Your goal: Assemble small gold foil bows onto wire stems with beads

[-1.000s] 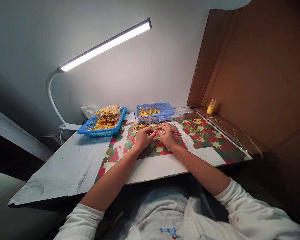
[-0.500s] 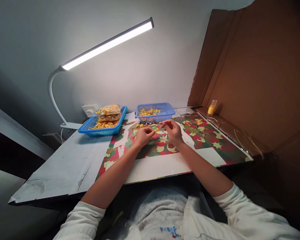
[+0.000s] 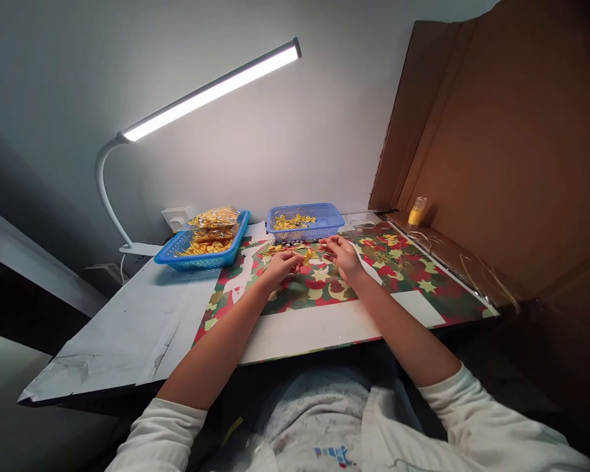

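left hand (image 3: 281, 265) we see pinching a gold bow (image 3: 302, 252) | right hand (image 3: 344, 255) fingers curled, grip unclear | near table (image 3: 128, 328) far edge | left side bare

A small gold ribbon bow (image 3: 302, 252), shiny and creased, sits pinched at the fingertips of the left hand (image 3: 280, 265), raised just above the surface. It lies in front of the small blue basket, with more gold bows scattered just beside it.
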`<state>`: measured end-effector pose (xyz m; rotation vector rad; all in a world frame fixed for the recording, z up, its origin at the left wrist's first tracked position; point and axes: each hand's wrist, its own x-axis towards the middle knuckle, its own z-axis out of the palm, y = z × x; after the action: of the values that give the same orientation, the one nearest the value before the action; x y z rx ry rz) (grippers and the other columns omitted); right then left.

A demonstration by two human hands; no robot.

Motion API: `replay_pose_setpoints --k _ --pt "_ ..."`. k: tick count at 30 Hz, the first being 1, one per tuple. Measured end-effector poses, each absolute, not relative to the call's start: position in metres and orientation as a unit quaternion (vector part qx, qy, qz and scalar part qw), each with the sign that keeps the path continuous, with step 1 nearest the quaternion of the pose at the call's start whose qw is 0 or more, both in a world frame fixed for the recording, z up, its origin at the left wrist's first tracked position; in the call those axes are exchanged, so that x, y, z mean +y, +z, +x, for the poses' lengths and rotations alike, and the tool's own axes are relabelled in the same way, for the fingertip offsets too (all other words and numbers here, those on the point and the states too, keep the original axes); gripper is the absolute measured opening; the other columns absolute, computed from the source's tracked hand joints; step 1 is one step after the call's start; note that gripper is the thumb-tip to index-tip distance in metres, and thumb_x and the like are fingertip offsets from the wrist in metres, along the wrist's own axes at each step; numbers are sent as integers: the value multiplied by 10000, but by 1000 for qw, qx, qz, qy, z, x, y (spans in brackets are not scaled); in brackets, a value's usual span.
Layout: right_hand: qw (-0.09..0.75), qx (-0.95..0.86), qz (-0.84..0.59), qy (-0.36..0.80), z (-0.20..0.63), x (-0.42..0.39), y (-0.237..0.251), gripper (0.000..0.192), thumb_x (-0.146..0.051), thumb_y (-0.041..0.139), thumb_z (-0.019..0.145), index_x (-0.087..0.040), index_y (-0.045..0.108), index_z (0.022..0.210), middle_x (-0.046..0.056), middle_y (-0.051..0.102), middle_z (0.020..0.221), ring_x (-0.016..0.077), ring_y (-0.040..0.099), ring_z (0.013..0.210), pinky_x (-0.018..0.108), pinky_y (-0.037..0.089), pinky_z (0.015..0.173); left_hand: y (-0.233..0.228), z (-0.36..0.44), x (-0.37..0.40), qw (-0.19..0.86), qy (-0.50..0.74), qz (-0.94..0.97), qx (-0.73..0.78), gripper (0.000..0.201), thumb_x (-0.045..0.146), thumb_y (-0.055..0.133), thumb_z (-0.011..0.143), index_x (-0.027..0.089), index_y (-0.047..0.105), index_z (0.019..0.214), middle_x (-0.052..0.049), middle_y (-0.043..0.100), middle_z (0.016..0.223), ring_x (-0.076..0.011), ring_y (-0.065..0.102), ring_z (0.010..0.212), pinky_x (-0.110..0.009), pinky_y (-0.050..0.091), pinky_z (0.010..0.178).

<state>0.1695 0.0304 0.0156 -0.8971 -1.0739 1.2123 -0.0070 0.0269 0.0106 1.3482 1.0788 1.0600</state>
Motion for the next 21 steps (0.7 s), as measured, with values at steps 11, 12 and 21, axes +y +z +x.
replay_pose_setpoints --k 11,12,21 --pt "539 -413 -320 661 172 16 28 200 -295 705 727 -215 526 766 -22 659 843 100 614 694 222 507 628 15 -7 25 560 437 545 446 262 385 671 593 158 540 584 35 519 500 -75 435 480 -224 324 511" --pt "539 -412 -317 663 172 16 28 206 -296 714 719 -214 529 760 -29 656 832 95 611 682 220 504 625 14 -7 25 559 438 545 446 261 382 671 594 156 539 584 34 519 500 -74 434 479 -223 321 508" --pt "528 -431 -319 659 172 16 27 247 -331 726 715 -216 510 742 -44 674 786 92 631 628 230 505 635 8 -8 30 524 458 544 468 236 359 674 598 148 569 603 31 531 513 -67 434 458 -210 319 476"
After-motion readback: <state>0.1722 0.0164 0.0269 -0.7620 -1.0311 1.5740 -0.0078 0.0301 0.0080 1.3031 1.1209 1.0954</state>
